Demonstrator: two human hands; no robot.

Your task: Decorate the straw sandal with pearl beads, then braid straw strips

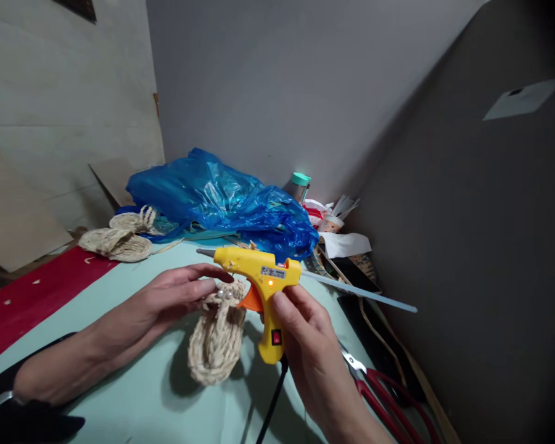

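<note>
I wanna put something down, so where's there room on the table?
Bare green tabletop shows at the front, between the left forearm and the woven slipper. Another bare patch lies between that forearm and the red strip. Crowded: the back, by the blue bag, and the right, around the scissors.

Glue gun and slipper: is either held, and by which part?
The right grip holds the glue gun by its handle. The left grip is by the beads on the woven slipper; any hold cannot be told.

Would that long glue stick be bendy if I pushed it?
Probably fairly stiff: the glue stick juts straight out behind the yellow glue gun without drooping. It's likely light, being so thin, and perhaps slippery, since it looks smooth.
</note>
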